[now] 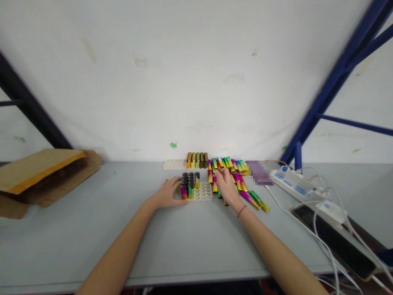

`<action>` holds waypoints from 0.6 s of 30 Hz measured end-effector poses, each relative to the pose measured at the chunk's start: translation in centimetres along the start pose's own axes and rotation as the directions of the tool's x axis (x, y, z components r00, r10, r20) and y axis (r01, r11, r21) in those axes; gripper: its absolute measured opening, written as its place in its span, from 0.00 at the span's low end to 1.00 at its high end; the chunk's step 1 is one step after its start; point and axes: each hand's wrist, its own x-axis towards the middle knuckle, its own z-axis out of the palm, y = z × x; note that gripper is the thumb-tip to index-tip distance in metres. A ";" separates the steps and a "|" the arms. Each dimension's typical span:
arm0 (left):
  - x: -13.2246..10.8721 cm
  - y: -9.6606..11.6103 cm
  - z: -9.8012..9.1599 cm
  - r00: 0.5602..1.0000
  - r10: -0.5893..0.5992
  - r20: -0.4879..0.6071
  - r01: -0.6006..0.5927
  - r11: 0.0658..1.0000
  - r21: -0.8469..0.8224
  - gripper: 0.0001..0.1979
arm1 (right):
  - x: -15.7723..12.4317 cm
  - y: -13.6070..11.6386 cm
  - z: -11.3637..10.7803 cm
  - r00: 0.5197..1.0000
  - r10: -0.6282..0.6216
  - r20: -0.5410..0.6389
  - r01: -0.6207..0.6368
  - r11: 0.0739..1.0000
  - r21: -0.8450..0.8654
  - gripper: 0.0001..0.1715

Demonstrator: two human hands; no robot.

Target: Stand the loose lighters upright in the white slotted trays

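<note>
A white tray with round holes (203, 191) lies in front of me, its left part filled with upright black-topped lighters (190, 190). My left hand (167, 193) rests at the tray's left end, thumb along the near corner and fingers bent around the far side, bracing it. To the right is a loose heap of shiny multicoloured lighters (250, 199). My right hand (226, 185) reaches into that heap with its fingers drawn together on a lighter; the fingertips partly hide it.
A second white tray (175, 164) by the wall bears more upright lighters (197, 160). At left lies an opened cardboard box (46, 176). On the right are a power strip (302, 186) with white cables, a dark phone (334, 241) and a blurred purple item (260, 173).
</note>
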 end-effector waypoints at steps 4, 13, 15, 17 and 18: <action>0.0 -0.2 0.3 0.999 0.018 -0.037 -0.018 1.000 -0.008 0.44 | -0.5 -1.8 -0.3 0.970 -0.212 0.122 0.215 0.977 -0.012 0.16; 0.0 -0.1 0.2 1.000 0.013 -0.029 -0.012 1.000 0.027 0.44 | -1.2 -0.8 1.3 0.923 -0.258 0.286 0.272 0.962 -0.010 0.12; 0.0 -0.1 0.2 0.999 0.015 -0.028 -0.014 1.000 0.025 0.44 | -1.4 -0.9 1.6 0.911 -0.279 0.304 0.312 0.948 -0.066 0.12; 0.0 -0.1 0.2 1.000 0.013 -0.016 -0.013 1.000 0.018 0.44 | -1.5 -1.1 1.7 0.900 -0.316 0.300 0.375 0.913 -0.162 0.13; 0.1 0.0 0.2 1.000 0.009 -0.009 -0.009 1.000 0.016 0.45 | -1.5 -1.2 1.7 0.893 -0.334 0.303 0.406 0.888 -0.217 0.13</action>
